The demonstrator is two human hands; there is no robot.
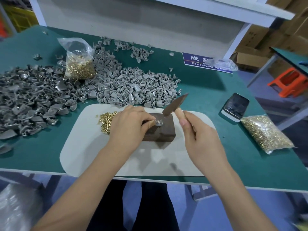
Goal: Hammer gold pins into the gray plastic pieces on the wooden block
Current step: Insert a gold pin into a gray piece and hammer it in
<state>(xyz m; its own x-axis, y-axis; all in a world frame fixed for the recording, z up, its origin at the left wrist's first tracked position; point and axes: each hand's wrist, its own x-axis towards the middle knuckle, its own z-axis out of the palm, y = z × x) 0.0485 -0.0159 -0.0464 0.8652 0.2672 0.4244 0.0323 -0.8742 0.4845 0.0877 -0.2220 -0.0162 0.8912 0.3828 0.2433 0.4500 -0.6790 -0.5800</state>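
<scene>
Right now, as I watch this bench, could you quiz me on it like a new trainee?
1. True or false: the hammer is in the left hand.
2. What sits under the gray piece? A) phone B) wooden block C) bag
3. Fill in: loose gold pins lie on the white ____.

Key:
1. False; the right hand grips it, and the left hand pinches the gray piece.
2. B, the wooden block.
3. mat.
</scene>
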